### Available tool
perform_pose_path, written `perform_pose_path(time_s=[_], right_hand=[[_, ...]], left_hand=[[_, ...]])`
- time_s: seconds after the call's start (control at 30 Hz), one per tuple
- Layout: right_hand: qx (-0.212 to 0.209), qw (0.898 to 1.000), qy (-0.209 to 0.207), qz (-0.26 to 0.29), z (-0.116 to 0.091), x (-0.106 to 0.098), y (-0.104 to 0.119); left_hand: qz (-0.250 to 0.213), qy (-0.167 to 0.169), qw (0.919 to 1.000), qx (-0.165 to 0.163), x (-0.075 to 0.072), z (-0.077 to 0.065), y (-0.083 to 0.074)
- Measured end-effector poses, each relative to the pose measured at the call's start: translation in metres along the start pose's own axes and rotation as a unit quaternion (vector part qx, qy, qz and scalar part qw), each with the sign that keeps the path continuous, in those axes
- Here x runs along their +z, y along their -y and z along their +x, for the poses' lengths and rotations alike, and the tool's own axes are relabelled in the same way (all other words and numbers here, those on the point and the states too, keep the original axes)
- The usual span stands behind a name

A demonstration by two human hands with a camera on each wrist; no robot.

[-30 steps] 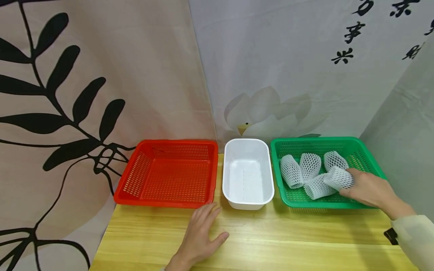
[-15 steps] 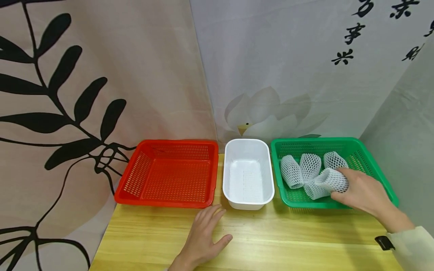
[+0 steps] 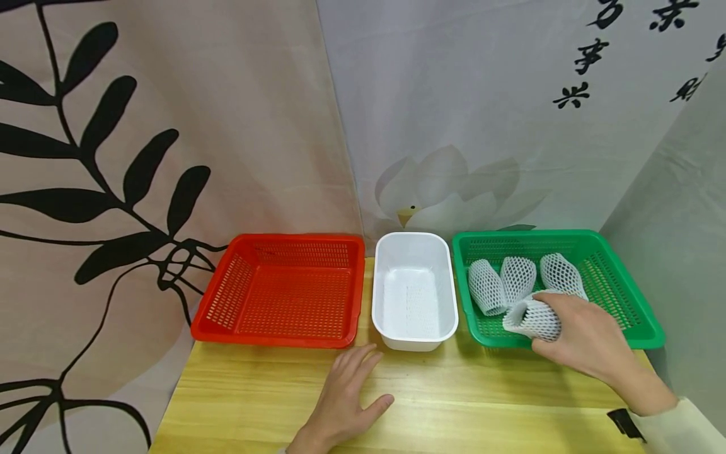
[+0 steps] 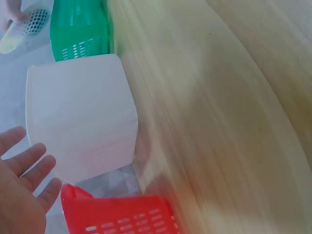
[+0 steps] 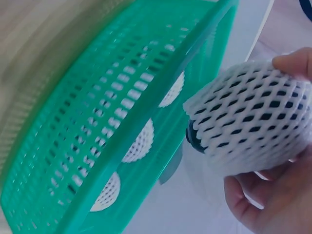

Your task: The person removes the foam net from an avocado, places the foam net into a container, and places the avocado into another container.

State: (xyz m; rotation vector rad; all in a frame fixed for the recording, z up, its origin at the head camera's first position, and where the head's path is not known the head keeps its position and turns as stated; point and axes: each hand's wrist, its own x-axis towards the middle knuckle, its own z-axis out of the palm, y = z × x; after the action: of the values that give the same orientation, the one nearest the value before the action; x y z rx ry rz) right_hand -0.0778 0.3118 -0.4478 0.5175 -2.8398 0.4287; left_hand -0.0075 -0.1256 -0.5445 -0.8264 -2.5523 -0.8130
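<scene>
My right hand (image 3: 590,343) grips a white foam net sleeve (image 3: 535,320) over the front part of the green basket (image 3: 626,296). Through the mesh and at the open end in the right wrist view, something dark shows inside the held sleeve (image 5: 258,117); its kind cannot be told. Several other white foam net sleeves (image 3: 486,287) lie in the basket, one partly hidden behind the held one. My left hand (image 3: 347,400) holds nothing, fingers spread and relaxed, above the table just in front of the red basket (image 3: 300,302). Those fingers also show in the left wrist view.
Between the two baskets stands a deep white plastic tub (image 3: 416,331). All three containers line the back of the wooden table (image 3: 454,403), against a printed cloth backdrop (image 3: 272,126). Another cloth wall (image 3: 680,208) rises at the right.
My right hand has brought the held foam net sleeve left and toward the front of the green basket, turning its open end into view. My left hand has drifted slightly right.
</scene>
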Motion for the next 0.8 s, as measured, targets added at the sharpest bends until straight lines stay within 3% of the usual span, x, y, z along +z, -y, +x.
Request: perform_pose_path(time_s=[0.47, 0.8], right_hand=[[-0.055, 0.998, -0.032, 0.015, -0.010, 0.015, 0.044], [-0.085, 0.995, -0.052, 0.032, -0.014, 0.032, 0.072]], left_hand=[[-0.014, 0.006, 0.9999, 0.003, 0.012, -0.003, -0.003], [-0.055, 0.053, 0.9964, -0.037, 0.017, -0.004, -0.008]])
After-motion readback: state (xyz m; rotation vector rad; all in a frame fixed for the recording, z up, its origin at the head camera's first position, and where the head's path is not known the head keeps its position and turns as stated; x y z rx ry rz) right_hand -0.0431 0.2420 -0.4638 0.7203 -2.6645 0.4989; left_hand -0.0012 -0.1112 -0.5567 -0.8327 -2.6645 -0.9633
